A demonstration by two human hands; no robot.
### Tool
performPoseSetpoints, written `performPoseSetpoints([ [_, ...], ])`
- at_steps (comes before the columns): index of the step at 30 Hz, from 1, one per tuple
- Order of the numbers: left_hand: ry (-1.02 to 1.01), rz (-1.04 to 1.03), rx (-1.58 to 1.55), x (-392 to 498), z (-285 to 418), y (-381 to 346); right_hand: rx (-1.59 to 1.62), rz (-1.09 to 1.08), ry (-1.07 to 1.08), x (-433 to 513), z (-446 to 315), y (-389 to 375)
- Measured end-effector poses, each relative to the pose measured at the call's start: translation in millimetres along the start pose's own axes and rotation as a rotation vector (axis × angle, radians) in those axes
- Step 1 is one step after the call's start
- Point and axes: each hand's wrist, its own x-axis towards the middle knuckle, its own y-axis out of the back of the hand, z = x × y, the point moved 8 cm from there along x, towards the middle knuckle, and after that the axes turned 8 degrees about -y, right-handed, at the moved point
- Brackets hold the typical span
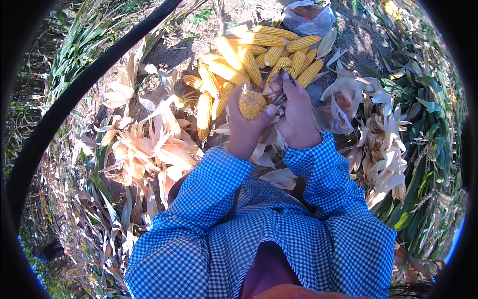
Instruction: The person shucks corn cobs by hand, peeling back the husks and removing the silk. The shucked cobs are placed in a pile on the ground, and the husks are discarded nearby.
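My left hand is closed around a yellow corn cob, its blunt end facing up toward me. Close beside it, my right hand grips dry brownish corn silk and husk between thumb and fingers. The far part of the held cob is hidden behind the hands. Just beyond both hands lies a heap of husked yellow corn cobs, piled loosely on the soil. Loose pale husks lie below my wrists.
A heap of dry husks spreads at the left, and more husks lie at the right. One plastic bag stands behind the cobs; another clear bag sits right of my hand. Green corn stalks border the right side. A dark strap crosses the upper left.
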Motion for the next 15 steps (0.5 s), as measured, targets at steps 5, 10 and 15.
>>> performPoseSetpoints([
  [5,0.266,0.136,-0.55,12.1,7.8,2.5,0.162,-0.285,-0.103,0.2,13.1,-11.0],
  [10,0.304,0.107,-0.528,17.9,11.6,5.5,-0.498,-0.238,0.134,-19.8,0.9,-19.8],
  [15,0.119,0.152,-0.234,45.7,5.8,46.6,-0.261,-0.298,0.016,-20.9,-1.6,-15.2],
])
